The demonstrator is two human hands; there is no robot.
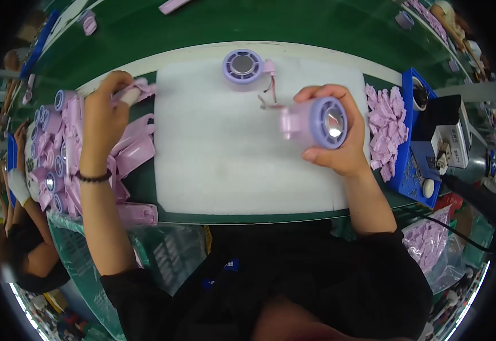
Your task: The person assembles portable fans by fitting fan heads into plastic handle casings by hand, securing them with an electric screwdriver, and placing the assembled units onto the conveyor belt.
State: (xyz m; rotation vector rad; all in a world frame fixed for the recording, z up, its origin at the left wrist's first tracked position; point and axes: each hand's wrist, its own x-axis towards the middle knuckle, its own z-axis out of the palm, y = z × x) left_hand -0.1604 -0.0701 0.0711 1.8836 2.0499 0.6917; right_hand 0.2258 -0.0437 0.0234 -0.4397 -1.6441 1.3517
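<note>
My right hand (350, 133) is wrapped round a small round fan head (302, 120), pink with a purple grille ring and a shiny centre. Thin wires stick out from its left side, above the white foam mat. On the left, my left hand (107, 111) has its fingers closed on a pink plastic shell (146, 90) at the mat's edge; a whitish cover wraps one fingertip. Another fan head (242, 66) with red and dark wires lies at the back of the white mat (231, 165).
Pink handle shells (137, 150) and more fan heads (55, 122) crowd the left side. Small pink pieces (385, 128) lie heaped at right, beside a blue tray (415, 176) with screws. Green crates stand below the table's left edge. Another person's gloved hand (18, 184) shows far left.
</note>
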